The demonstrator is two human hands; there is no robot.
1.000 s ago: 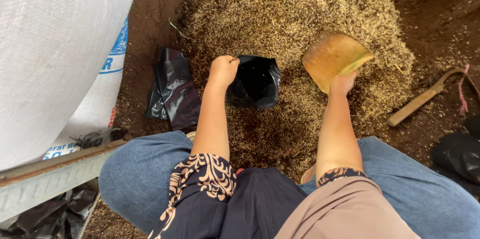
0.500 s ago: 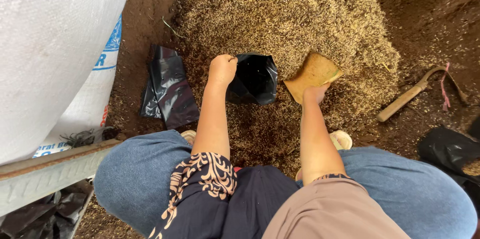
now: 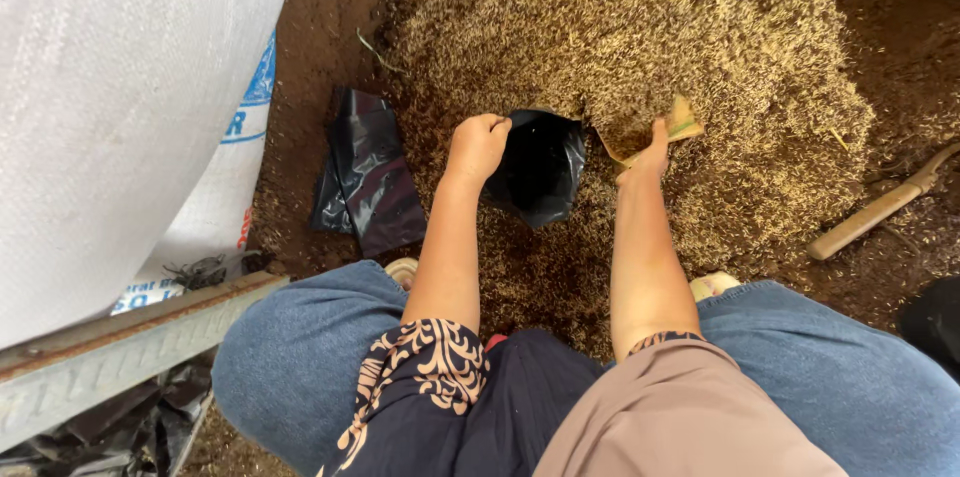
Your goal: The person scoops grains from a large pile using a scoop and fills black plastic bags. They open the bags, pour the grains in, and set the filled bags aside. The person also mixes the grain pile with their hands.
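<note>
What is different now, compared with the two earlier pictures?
The right hand brought the yellow scoop down from above the husk pile to the black bag, now tipped at its mouth. The left hand still grips the bag's rim; the spare bags lie unchanged.

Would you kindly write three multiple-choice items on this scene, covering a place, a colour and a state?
1. Where do the spare folded black bags lie?
A. left of the left hand
B. on the husk pile
C. beside the wooden handle

2. What colour is the big sack?
A. green
B. white
C. red

3. How is the black bag in the left hand?
A. tied shut
B. folded flat
C. held open

Answers: 1 A, they lie on soil left of it. 2 B, its woven cloth is white. 3 C, its mouth gapes toward the right hand's scoop.
</note>
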